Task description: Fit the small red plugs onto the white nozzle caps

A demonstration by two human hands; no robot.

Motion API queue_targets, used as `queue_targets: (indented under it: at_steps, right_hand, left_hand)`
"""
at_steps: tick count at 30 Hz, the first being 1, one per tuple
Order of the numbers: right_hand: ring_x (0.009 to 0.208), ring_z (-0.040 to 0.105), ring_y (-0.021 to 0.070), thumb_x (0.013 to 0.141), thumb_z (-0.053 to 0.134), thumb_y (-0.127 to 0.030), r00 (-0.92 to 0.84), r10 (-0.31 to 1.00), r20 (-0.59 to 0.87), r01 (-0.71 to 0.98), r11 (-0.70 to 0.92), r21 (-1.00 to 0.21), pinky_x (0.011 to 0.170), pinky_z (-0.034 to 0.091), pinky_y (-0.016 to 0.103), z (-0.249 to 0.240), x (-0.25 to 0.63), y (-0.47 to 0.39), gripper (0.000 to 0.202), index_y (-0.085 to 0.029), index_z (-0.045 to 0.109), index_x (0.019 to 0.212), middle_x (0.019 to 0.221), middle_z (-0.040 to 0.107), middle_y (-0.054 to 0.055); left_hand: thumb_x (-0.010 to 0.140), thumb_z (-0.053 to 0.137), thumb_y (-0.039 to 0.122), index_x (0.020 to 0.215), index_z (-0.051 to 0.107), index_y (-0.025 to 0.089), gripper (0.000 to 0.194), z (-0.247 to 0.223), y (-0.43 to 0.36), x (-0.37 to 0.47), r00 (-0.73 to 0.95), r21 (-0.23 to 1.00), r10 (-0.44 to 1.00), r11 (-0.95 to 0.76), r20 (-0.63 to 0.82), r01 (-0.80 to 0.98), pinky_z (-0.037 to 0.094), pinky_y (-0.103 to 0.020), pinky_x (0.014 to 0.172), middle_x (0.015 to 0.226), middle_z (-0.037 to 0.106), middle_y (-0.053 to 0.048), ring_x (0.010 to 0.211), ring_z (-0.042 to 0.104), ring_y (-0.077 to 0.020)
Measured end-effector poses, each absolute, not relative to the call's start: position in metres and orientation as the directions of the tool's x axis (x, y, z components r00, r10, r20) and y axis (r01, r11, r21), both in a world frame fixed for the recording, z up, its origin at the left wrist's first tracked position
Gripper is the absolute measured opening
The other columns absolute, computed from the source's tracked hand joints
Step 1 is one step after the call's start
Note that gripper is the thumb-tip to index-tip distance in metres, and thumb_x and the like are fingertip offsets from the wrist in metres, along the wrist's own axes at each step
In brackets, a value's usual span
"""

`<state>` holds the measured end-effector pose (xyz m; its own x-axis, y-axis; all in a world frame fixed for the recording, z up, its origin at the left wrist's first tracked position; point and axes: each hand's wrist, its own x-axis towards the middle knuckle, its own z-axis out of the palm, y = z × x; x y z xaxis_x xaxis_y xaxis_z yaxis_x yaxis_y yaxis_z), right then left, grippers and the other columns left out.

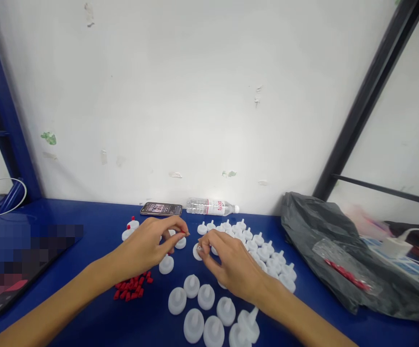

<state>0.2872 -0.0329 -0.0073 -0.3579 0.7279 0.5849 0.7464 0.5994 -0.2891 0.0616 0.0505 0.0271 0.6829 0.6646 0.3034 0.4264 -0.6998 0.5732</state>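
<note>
My left hand [164,236] is closed in a pinch with a small red cap [183,233] at the fingertips, mostly hidden by them. A short way to its right, my right hand [227,258] has its fingers closed on a white nozzle lid [196,252], whose spout is largely covered. Below my left hand lies a pile of loose red caps [131,288]. Behind its wrist, white lids with red tips [128,233] stand on the blue table [97,231]. Many white nozzle lids [267,250] crowd behind my right hand, and several more [194,325] stand in front.
A phone [161,208] and a clear bottle [212,206] lie along the wall. At right is a dark plastic bag [310,250] with a clear packet of red pieces [348,270] on it. A dark, partly blurred device [14,279] occupies the left.
</note>
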Motion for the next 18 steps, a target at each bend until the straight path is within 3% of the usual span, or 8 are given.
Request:
queue_targets:
  at_steps: [6,9,14,18]
  right_hand:
    - [0.08,0.061,0.017,0.095,0.059,-0.013,-0.327,0.722,0.61,0.774,0.575,-0.265,0.077,0.046,0.03,-0.009,0.288,-0.032,0.022,-0.026,0.042,0.091,0.09,0.065,-0.003]
    - [0.074,0.058,0.0165,0.094,0.062,-0.015,-0.356,0.697,0.623,0.785,0.584,-0.205,0.075,0.046,0.03,-0.011,0.289,-0.031,0.022,-0.026,0.043,0.09,0.084,0.065,-0.004]
    - [0.071,0.057,0.0159,0.092,0.062,-0.012,-0.4,0.631,0.665,0.767,0.627,-0.134,0.077,0.046,0.03,-0.013,0.289,-0.031,0.024,-0.026,0.043,0.085,0.078,0.063,-0.005]
    - [0.077,0.06,0.0174,0.093,0.062,-0.013,-0.358,0.662,0.659,0.751,0.623,-0.218,0.078,0.047,0.031,-0.012,0.286,-0.032,0.025,-0.026,0.042,0.086,0.083,0.066,-0.004]
  left_hand:
    - [0.096,0.061,0.032,0.096,0.075,0.026,0.015,0.021,0.042,0.073,0.714,0.617,0.589,-0.735,0.378,0.281,0.045,-0.021,0.057,0.097,0.074,0.0,0.073,0.064,-0.0121]
    - [0.097,0.062,0.033,0.096,0.076,0.026,0.016,0.016,0.042,0.075,0.728,0.652,0.589,-0.712,0.35,0.262,0.046,-0.021,0.057,0.092,0.074,0.001,0.061,0.063,-0.0089]
    - [0.096,0.062,0.027,0.095,0.076,0.025,0.014,0.01,0.04,0.077,0.745,0.65,0.578,-0.713,0.332,0.264,0.047,-0.019,0.055,0.091,0.074,0.001,0.06,0.063,-0.0081]
    - [0.096,0.061,0.027,0.097,0.076,0.024,0.015,0.01,0.037,0.077,0.725,0.617,0.588,-0.732,0.358,0.289,0.043,-0.019,0.05,0.08,0.073,0.002,0.053,0.06,-0.0076]
